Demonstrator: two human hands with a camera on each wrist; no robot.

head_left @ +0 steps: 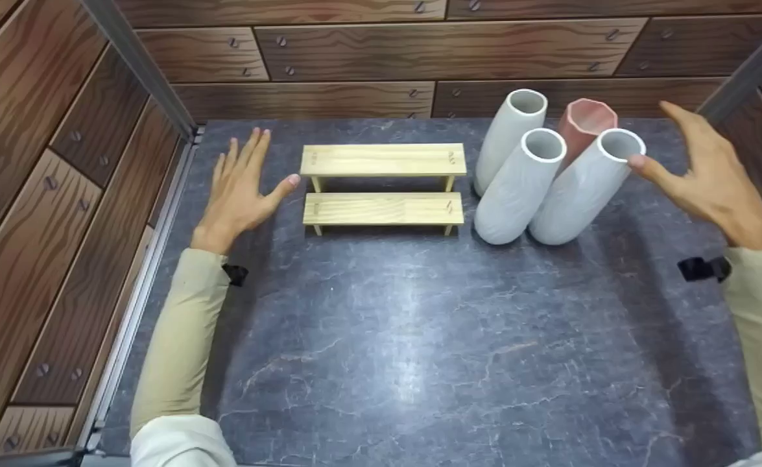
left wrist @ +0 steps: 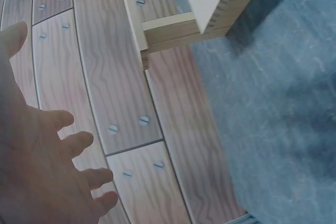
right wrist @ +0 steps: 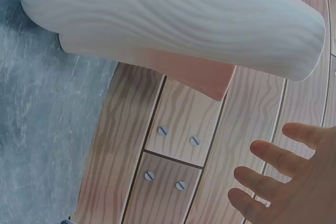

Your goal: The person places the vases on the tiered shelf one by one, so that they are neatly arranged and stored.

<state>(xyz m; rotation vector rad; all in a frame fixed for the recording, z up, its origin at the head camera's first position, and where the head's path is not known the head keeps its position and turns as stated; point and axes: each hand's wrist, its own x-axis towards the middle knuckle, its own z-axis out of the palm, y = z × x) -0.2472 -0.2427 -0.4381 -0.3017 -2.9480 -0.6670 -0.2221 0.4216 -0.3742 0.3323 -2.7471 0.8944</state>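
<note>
My left hand (head_left: 241,188) holds nothing, its fingers spread and pointing away from me, left of a pale two-step wooden stand (head_left: 384,209). In the left wrist view, the stand (left wrist: 184,32) appears beyond the fingers. On the right side, my right hand (head_left: 711,172) is spread too, its thumb overlapping the rim of the nearest white vase (head_left: 578,194) in the head view. That vase (right wrist: 173,19) lies apart from the fingers in the right wrist view. Two more white vases (head_left: 520,188) (head_left: 507,143) stand close by. A pink faceted vase (head_left: 572,133) is partly hidden behind them.
A dark marbled tabletop (head_left: 381,324) lies under everything. Wood-patterned panels form the back wall (head_left: 368,55) and the left wall (head_left: 50,214), with a metal rail (head_left: 141,292) along the left edge. Black wrist cameras (head_left: 702,268) sit on both wrists.
</note>
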